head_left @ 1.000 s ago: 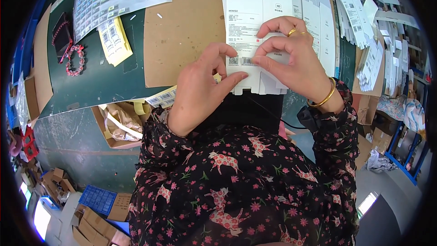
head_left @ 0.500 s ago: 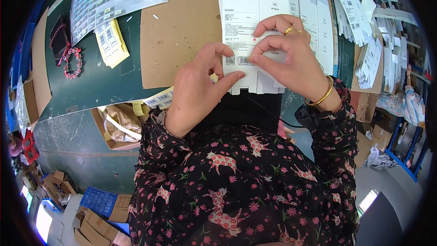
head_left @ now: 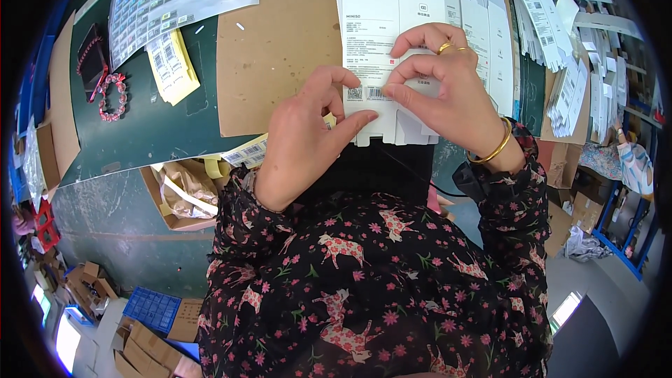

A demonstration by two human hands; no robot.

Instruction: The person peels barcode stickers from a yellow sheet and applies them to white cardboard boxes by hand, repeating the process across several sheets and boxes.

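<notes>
A stack of flat white cartons point(head_left: 369, 0) lies in front of me, the top one printed with text and a square code. On its lower part is a small white barcode label point(head_left: 375, 93). My right hand point(head_left: 444, 80) pinches that label's right end between thumb and forefinger, against the carton. My left hand point(head_left: 304, 129) is beside the carton's left edge, thumb and forefinger apart with their tips on the carton. A yellow-edged sheet of barcode labels point(head_left: 246, 152) shows on both sides of this hand, seemingly held in the curled fingers, which are partly hidden.
Beneath the cartons is a brown cardboard sheet point(head_left: 280, 49) on the green table point(head_left: 77, 147). To the left lie yellow label sheets point(head_left: 171, 70), a sticker sheet point(head_left: 182, 0), a phone point(head_left: 91, 63) and a beaded bracelet point(head_left: 113, 98). More cartons point(head_left: 535, 24) are stacked at right.
Both hands and the label stay almost where they were. At the far right, another person's arm has shifted slightly.
</notes>
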